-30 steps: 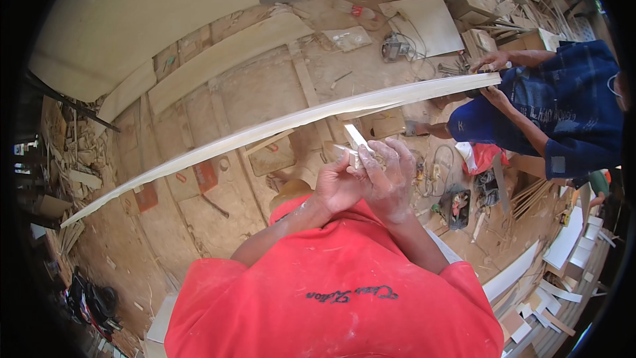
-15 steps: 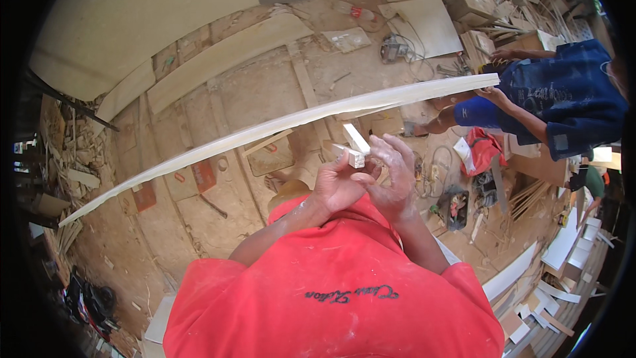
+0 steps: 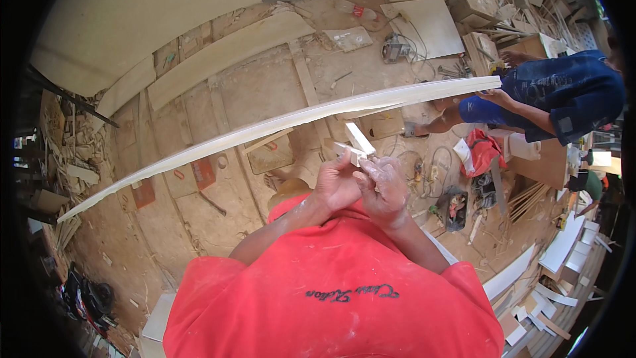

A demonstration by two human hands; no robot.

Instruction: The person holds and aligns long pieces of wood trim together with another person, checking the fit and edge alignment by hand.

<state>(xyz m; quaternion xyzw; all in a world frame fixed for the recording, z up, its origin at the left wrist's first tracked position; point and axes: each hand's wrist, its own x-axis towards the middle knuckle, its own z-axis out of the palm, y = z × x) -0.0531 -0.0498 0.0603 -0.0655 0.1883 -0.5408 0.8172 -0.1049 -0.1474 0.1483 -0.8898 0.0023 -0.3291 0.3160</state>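
My left hand (image 3: 336, 184) is closed around a short pale wooden strip (image 3: 352, 153), thumb on top. A second white-faced strip (image 3: 360, 137) sticks out forward, its near end meeting the first at an angle. My right hand (image 3: 385, 193), dusted white, has its fingers bent and pressed at the ends where the two strips meet; the exact grip is partly hidden. Just beyond both hands a long, narrow white board (image 3: 265, 128) crosses the view from far right to lower left. Another person (image 3: 563, 89) in dark blue has a hand at its right end.
Pale sheets (image 3: 146, 13) lie at the back left. A corded power tool (image 3: 395, 48) sits on the floor beyond the board. To the right are a red bag (image 3: 481, 151) and a black tool box (image 3: 454, 207). Wood offcuts (image 3: 83, 139) are heaped at the left.
My right hand's fingers have come down and folded in onto the strip ends. The left hand keeps its hold. The other person has shifted slightly, turning the upper body.
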